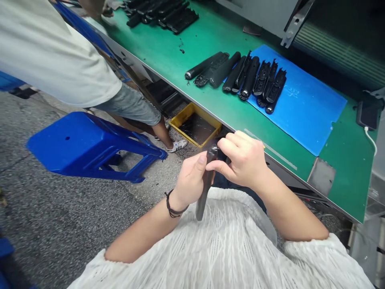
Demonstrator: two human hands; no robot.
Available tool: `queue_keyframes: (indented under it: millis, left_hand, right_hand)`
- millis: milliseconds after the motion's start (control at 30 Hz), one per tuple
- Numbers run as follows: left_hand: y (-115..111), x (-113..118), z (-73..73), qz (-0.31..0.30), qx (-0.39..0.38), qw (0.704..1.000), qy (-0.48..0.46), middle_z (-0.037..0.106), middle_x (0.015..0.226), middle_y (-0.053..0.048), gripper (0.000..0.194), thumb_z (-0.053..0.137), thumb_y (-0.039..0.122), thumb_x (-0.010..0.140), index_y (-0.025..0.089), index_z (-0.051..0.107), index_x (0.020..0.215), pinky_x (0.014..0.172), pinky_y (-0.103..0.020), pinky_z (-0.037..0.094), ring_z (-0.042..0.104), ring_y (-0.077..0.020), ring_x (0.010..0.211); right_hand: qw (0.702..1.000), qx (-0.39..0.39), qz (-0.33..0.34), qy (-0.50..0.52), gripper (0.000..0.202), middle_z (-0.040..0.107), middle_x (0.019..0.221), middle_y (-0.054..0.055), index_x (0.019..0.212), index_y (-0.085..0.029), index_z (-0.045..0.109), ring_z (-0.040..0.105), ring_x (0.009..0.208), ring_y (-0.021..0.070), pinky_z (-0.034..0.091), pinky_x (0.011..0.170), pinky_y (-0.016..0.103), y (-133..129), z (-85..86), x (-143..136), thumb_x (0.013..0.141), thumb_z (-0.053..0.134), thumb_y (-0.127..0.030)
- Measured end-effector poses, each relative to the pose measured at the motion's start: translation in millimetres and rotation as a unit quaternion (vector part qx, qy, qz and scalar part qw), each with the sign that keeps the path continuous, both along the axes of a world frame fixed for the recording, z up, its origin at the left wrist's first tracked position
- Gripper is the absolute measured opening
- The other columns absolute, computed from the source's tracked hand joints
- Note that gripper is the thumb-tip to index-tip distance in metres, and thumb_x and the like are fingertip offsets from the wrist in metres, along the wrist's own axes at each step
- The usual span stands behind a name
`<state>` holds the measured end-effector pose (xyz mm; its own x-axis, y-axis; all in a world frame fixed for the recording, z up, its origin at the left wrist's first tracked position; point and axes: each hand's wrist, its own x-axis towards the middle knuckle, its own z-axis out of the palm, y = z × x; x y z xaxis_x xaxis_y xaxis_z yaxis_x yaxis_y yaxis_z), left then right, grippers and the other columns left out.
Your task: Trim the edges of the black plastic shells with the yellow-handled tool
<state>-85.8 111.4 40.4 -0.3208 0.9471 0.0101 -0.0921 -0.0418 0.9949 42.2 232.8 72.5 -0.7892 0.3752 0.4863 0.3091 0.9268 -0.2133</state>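
Note:
A long black plastic part point(204, 192) is held upright but tilted in front of my white top. My left hand point(191, 179) is wrapped round its upper half, thumb along the front. At its top end my right hand point(240, 158) has curled fingers, with the thumb against the part; whatever the fingertips pinch there is too small to make out. Several similar black parts point(249, 78) lie in a row on the green table point(288, 138), some of them over a blue sheet point(313, 104).
A yellow crate point(197, 142) stands on the floor by the table edge. At the left are a blue stool point(75, 144) and a standing person point(60, 60). More black parts point(162, 12) lie at the table's far end. A phone point(368, 112) with a white cable is at the right.

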Motion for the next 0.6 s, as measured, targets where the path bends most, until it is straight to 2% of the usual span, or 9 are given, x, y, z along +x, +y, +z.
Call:
queue_keyframes:
  millis: [233,300,433,600]
  left_hand:
    - [0.3,-0.3,-9.9,0.032,-0.005,0.999,0.016,0.054,0.056,0.0,0.056,0.04,0.057,0.108,0.02,0.055,0.069,0.051,-0.03,0.036,0.045,-0.0136,0.05]
    - [2.3,-0.4,-10.2,0.043,-0.006,0.999,0.018,0.053,0.057,0.0,0.055,0.041,0.058,0.107,0.02,0.055,0.069,0.052,-0.031,0.036,0.044,-0.0141,0.052]
    - [8.3,-3.9,-4.0,0.086,-0.007,0.996,0.028,0.054,0.063,-0.002,0.057,0.046,0.064,0.104,0.019,0.056,0.069,0.053,-0.031,0.036,0.043,-0.0142,0.057]
    - [16.9,-10.0,-0.8,0.119,-0.015,0.993,-0.016,0.05,0.061,-0.001,0.06,0.044,0.068,0.103,0.02,0.055,0.068,0.048,-0.03,0.034,0.04,-0.013,0.052]
  right_hand:
    - [0.993,0.103,-0.039,0.03,0.062,0.046,0.065,0.0,0.068,-0.021,0.056,0.032,0.067,0.0167,0.02,0.06,0.033,-7.3,-8.8,0.4,0.106,0.04,-0.067]
    - [0.993,0.103,-0.047,0.027,0.062,0.046,0.065,0.001,0.068,-0.021,0.056,0.031,0.067,0.017,0.02,0.06,0.033,-9.6,-11.8,0.1,0.105,0.039,-0.068]
    - [0.997,0.077,-0.005,0.012,0.063,0.048,0.067,0.001,0.071,-0.021,0.059,0.031,0.067,0.0172,0.021,0.06,0.033,-16.8,-18.6,-0.3,0.104,0.038,-0.07]
    - [0.999,0.044,0.027,-0.011,0.065,0.05,0.068,0.001,0.072,-0.02,0.059,0.032,0.067,0.0172,0.021,0.06,0.033,-30.2,-29.0,0.3,0.105,0.035,-0.071]
